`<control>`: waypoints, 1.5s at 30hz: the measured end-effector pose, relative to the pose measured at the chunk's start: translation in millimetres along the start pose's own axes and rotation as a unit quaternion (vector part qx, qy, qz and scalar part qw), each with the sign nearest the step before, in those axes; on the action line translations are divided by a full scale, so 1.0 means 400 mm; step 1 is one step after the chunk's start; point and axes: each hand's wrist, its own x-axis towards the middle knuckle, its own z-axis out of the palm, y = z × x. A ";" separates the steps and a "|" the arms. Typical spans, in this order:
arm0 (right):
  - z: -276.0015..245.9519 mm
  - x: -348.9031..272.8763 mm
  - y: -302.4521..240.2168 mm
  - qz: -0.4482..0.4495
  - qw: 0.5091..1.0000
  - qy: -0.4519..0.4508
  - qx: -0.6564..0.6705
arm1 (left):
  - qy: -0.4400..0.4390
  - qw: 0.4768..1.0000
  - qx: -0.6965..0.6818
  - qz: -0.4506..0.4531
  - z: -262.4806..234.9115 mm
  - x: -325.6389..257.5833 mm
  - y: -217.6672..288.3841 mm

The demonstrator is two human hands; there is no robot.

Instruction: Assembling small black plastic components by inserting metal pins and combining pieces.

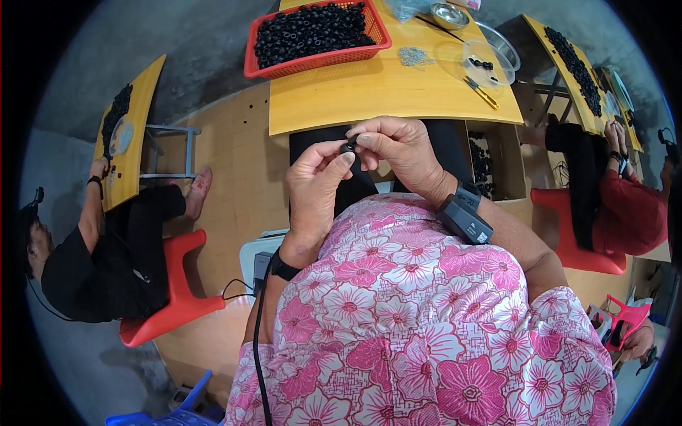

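A small black round part [347,148] is pinched between my two hands, just off the near edge of the yellow table. My left hand [318,172] grips it between thumb and fingertips. From the other side my right hand [398,145] closes thumb and fingers on it too; its exact shape is partly hidden by the fingertips. Beyond my hands, a red plastic basket [312,65] on the table is heaped with black ring-shaped parts [316,32]. Small clear pieces [414,57] lie in a pile to its right.
A yellow-handled cutter [483,94] lies near a clear plastic bowl [501,71] holding a few black parts. Behind stands a metal bowl [450,15]. A box [508,170] of black parts sits below the table's right side. Co-workers sit left and right on red stools [177,284].
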 end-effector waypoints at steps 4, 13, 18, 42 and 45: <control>-0.002 0.001 0.001 0.007 0.999 0.000 0.035 | 0.002 1.000 0.009 -0.002 -0.001 0.001 -0.001; -0.005 0.003 0.006 0.006 0.999 -0.020 0.027 | -0.004 1.000 0.024 0.012 -0.008 0.003 -0.003; -0.002 0.003 0.001 0.011 1.000 -0.021 0.016 | -0.007 0.999 0.030 0.025 -0.009 0.002 0.000; 0.002 0.010 -0.008 -0.015 0.997 -0.060 -0.039 | 0.003 0.997 0.065 0.039 -0.014 0.006 -0.001; 0.008 0.008 -0.009 0.017 0.998 -0.062 0.005 | 0.000 0.997 0.059 0.052 -0.014 0.007 0.000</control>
